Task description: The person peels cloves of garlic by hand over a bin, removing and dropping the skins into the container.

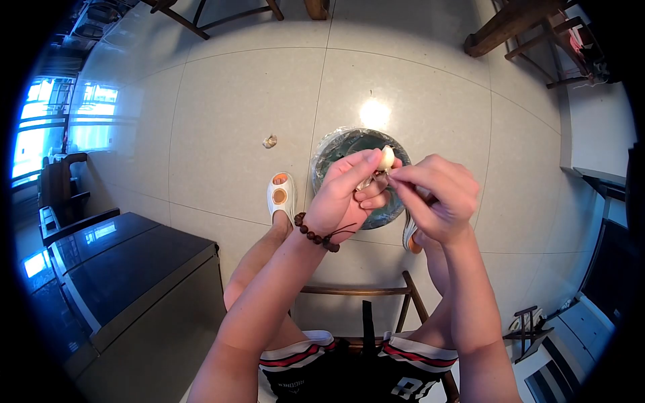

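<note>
My left hand (341, 191) is closed, with a pale, peeled-looking garlic clove (385, 158) held at its fingertips. Some loose papery garlic skin (365, 182) shows beneath the clove, among the left fingers. From the right, my right hand (440, 191) meets it in a pinch, thumb and forefinger on a thin bit of skin at the clove's lower end. Both hands are above a round bin (322, 144) lined with a clear plastic bag; they cover part of its opening.
On the tiled floor, left of the bin, lies a small garlic piece (269, 142). My feet in white shoes (281, 195) flank the bin. A dark cabinet (134, 262) stands at left. Wooden furniture legs (504, 30) reach in at the top. A wooden rail (356, 291) runs below me.
</note>
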Demonstrator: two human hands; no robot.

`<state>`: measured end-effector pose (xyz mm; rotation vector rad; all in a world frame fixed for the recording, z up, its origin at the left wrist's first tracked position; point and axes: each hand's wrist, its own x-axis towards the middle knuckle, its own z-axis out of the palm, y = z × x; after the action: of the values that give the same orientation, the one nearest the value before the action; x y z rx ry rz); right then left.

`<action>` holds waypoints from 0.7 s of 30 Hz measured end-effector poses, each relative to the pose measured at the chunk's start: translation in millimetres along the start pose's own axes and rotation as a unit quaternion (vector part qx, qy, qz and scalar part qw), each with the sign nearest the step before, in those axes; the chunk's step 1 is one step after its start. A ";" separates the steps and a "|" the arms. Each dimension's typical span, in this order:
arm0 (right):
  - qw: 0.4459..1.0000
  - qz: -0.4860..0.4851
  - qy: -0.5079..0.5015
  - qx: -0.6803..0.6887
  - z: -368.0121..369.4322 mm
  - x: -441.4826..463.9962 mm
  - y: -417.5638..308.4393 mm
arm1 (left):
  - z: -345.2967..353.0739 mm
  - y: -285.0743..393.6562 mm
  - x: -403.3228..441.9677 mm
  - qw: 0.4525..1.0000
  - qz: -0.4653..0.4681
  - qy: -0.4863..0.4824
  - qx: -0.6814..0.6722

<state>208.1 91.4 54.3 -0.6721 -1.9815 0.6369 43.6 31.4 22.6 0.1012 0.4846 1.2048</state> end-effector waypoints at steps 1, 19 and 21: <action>1.000 -0.002 0.002 0.011 1.6 -1.0 1.2 | -0.1 -0.1 -0.1 1.000 0.000 0.000 0.000; 0.987 0.140 -0.065 0.038 -7.1 -1.7 -1.3 | -3.6 3.1 2.3 0.997 0.054 0.045 -0.010; 0.976 0.193 -0.095 0.038 -9.1 -2.5 2.1 | -7.8 4.7 2.1 0.997 0.062 0.043 0.007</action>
<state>217.6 92.7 55.5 -0.9929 -2.0025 1.0376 36.9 33.7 16.6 0.0920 0.5690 1.3321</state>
